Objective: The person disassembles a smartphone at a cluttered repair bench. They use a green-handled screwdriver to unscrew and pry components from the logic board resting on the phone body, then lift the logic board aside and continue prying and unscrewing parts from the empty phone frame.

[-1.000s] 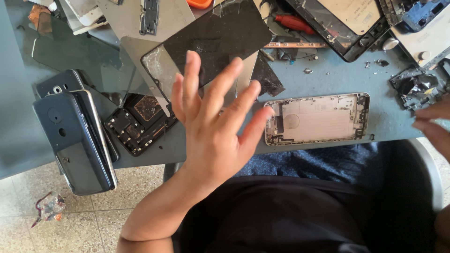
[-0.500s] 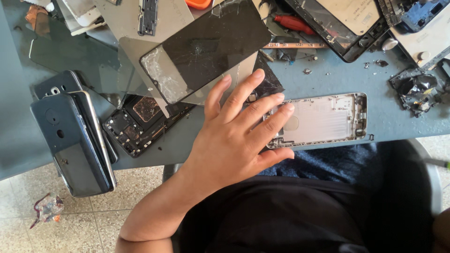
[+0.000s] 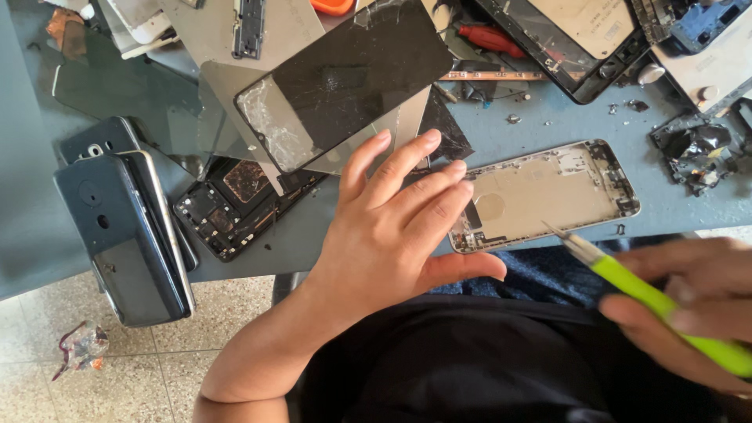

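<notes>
My left hand (image 3: 395, 227) lies open, palm down, at the near edge of the blue-grey table (image 3: 23, 157), its fingertips touching the left end of an empty silver phone housing (image 3: 548, 194). My right hand (image 3: 685, 309) comes in from the lower right, blurred, shut on a screwdriver with a lime-green handle (image 3: 650, 294). The tool's metal tip sits just by the housing's near edge. A cracked black phone screen (image 3: 345, 82) lies tilted just beyond my left fingers.
A stack of dark phone back covers (image 3: 125, 227) overhangs the table's left front edge. An opened phone with an exposed board (image 3: 235, 204) lies left of my hand. Screens, metal plates and loose parts (image 3: 697, 149) crowd the back and right. Tiled floor shows below left.
My left hand has come down from raised and spread to flat beside the silver housing. My right hand left the view, then came back holding the green screwdriver near the housing.
</notes>
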`<state>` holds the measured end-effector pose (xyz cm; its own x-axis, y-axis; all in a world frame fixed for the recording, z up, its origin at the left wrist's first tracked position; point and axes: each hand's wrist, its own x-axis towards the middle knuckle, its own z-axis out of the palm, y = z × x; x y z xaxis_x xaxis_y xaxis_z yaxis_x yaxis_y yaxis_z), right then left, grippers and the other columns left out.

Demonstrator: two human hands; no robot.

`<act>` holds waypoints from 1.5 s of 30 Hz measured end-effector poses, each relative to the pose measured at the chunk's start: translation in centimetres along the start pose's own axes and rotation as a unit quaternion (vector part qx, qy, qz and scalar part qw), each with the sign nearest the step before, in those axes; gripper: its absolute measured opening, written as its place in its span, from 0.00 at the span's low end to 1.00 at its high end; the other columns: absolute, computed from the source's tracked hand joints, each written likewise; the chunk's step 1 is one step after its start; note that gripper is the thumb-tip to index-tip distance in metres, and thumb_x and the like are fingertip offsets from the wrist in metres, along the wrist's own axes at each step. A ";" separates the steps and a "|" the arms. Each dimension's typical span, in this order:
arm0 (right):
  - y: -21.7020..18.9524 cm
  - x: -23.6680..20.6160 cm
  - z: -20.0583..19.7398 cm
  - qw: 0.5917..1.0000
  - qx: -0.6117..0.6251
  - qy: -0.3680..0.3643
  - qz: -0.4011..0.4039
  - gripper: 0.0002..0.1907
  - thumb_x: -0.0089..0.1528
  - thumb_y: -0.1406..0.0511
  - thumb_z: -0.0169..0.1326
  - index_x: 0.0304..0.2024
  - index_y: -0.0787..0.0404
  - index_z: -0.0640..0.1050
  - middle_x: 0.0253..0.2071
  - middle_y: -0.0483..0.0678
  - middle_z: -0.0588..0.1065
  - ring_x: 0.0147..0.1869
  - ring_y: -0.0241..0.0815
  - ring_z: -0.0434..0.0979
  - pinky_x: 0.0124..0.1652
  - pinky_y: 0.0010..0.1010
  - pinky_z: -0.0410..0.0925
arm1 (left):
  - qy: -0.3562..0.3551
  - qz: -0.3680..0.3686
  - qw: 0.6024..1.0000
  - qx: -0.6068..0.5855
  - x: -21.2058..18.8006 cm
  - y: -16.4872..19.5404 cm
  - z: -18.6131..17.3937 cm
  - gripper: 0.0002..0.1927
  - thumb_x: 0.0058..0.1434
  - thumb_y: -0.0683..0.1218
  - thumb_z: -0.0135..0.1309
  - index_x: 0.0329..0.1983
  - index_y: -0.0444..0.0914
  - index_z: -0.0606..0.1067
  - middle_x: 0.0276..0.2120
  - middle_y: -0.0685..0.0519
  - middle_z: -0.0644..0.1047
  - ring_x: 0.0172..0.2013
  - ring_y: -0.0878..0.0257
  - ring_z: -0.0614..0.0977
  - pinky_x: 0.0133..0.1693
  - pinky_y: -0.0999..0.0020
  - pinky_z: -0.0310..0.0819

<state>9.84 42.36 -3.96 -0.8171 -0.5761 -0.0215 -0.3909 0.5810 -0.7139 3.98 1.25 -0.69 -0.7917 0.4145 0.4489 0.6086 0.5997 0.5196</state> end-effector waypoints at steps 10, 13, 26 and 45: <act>-6.3 2.5 1.9 0.991 0.132 0.011 -0.026 0.06 0.59 0.67 0.60 0.38 0.58 0.77 0.37 0.53 0.79 0.39 0.44 0.84 0.40 0.32 0.79 | -0.030 0.005 0.999 0.017 0.0 -0.2 -0.1 0.30 0.62 0.68 0.64 0.45 0.38 0.78 0.56 0.50 0.77 0.65 0.49 0.72 0.69 0.40 0.56; -7.1 1.9 2.4 0.984 0.174 0.015 -0.015 0.06 0.59 0.67 0.60 0.38 0.58 0.76 0.37 0.53 0.78 0.40 0.44 0.84 0.40 0.32 0.79 | -0.037 0.005 0.999 0.019 -0.2 -0.3 0.0 0.29 0.62 0.67 0.65 0.49 0.39 0.77 0.59 0.50 0.76 0.66 0.50 0.71 0.69 0.40 0.56; -6.9 1.4 1.5 0.973 0.218 0.053 0.045 0.05 0.59 0.68 0.59 0.35 0.57 0.75 0.37 0.54 0.77 0.40 0.45 0.84 0.40 0.33 0.79 | -0.053 -0.008 0.998 0.013 -0.4 -0.5 0.4 0.38 0.63 0.65 0.67 0.69 0.43 0.70 0.65 0.51 0.73 0.70 0.50 0.68 0.72 0.40 0.52; -9.4 11.9 0.6 0.986 0.059 0.080 -0.133 0.16 0.52 0.74 0.66 0.38 0.57 0.76 0.41 0.46 0.74 0.51 0.51 0.85 0.45 0.31 0.79 | -0.055 -0.031 0.998 0.019 -0.1 -0.2 0.0 0.41 0.64 0.65 0.64 0.73 0.43 0.65 0.60 0.53 0.74 0.71 0.49 0.65 0.73 0.36 0.48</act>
<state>4.06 29.68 2.07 -0.7524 -0.5952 0.2821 -0.5566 0.3456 -0.7555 3.94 1.06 -0.84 -0.8301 0.4475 0.3328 0.5575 0.6507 0.5155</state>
